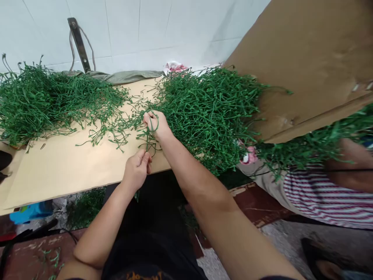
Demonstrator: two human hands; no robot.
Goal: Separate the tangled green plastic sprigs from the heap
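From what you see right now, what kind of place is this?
Probably a small, informal workshop for hand assembly. Heaps of green plastic stems lie on a cardboard sheet used as a worktop, against a white tiled wall. Both hands grip one stem.

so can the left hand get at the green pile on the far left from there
Probably yes: bare cardboard sheet lies between the left hand and the left pile, nothing blocking, but the hand already pinches a green stem.

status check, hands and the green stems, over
Left hand pinched shut on green stem lower end. Right hand grip closed on same stem at big pile. Second pile left; another person's arm right, apart.
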